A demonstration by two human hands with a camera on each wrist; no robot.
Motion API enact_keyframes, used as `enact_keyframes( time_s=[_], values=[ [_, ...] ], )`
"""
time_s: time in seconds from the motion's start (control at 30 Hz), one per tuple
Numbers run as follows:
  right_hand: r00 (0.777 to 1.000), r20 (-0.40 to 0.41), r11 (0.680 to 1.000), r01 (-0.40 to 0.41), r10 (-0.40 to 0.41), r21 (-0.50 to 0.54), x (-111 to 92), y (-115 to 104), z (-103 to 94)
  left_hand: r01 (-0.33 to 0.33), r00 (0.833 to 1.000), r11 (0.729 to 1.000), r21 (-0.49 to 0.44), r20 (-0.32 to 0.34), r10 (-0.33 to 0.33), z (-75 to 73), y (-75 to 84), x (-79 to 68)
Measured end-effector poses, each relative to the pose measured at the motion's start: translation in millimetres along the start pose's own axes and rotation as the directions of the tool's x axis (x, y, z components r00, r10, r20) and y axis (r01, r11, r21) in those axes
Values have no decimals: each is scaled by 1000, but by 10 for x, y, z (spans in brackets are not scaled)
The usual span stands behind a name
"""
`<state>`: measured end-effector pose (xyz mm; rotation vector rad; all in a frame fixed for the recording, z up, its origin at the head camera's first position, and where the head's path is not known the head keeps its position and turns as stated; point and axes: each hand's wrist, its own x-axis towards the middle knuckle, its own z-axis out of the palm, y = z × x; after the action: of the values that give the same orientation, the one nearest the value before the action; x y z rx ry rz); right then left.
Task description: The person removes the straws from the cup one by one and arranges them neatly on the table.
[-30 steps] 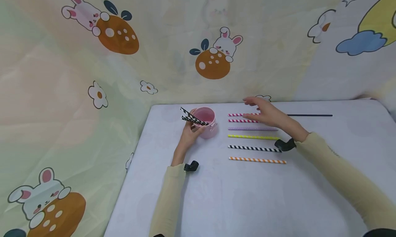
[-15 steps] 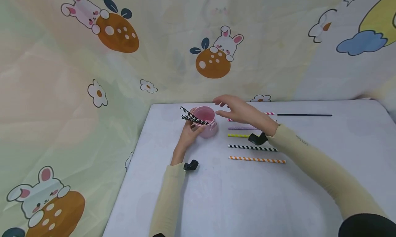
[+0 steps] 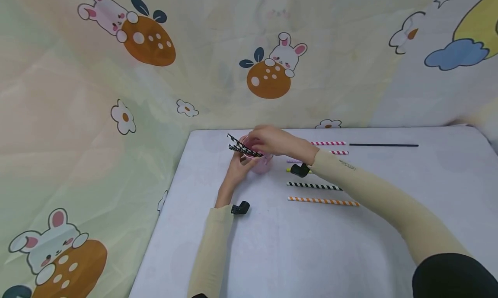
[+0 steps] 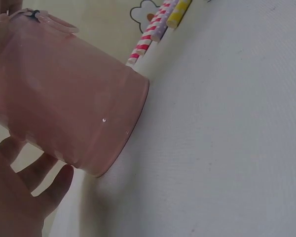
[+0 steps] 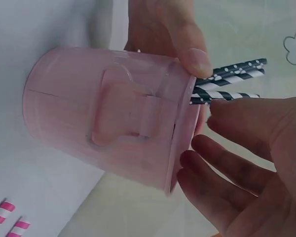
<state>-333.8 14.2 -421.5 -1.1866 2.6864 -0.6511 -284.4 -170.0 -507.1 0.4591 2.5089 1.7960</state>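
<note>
My left hand (image 3: pixel 235 174) grips a pink plastic cup (image 3: pixel 261 165) from its left side, thumb near the rim. In the left wrist view, fingers (image 4: pixel 54 187) curve under the cup. Several black-and-white paper straws (image 5: pixel 237 74), dotted and striped, stick out of the cup's mouth, leaning left in the head view. My right hand (image 3: pixel 272 140) is over the cup's mouth. In the right wrist view, its loosely bent fingers (image 5: pixel 217 190) are at the rim, and one digit is right beside the straws; whether it touches them is unclear. No straw is visibly pinched.
Right of the cup lie red-and-white striped straws (image 3: pixel 328 143), a lilac straw (image 3: pixel 293 161), a yellow straw (image 4: pixel 177 14), a black-and-white straw (image 3: pixel 313 185) and an orange-and-white straw (image 3: pixel 323 201). Farther right lies a thin black stick (image 3: pixel 383 145). A patterned cloth (image 3: pixel 218 73) hangs behind the table.
My right hand has moved left from above the row of straws to the cup's mouth. My left hand and the cup have stayed in place.
</note>
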Motion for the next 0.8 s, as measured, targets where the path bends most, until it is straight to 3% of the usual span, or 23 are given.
enact_keyframes(
  time_s=[0.27, 0.6, 0.8],
  values=[
    [992, 125, 988, -6, 25, -156, 191, -53, 157, 1, 1000, 996, -87, 14, 0, 2, -20, 19],
    [997, 80, 987, -6, 19, -162, 192, -30, 199, 10, 1000, 999, -46, -2, -10, -3, -37, 20],
    [996, 86, 989, 4, 9, -147, 204, 2, 212, 5, 1000, 998, -68, 0, -5, -6, -53, 20]
  ],
)
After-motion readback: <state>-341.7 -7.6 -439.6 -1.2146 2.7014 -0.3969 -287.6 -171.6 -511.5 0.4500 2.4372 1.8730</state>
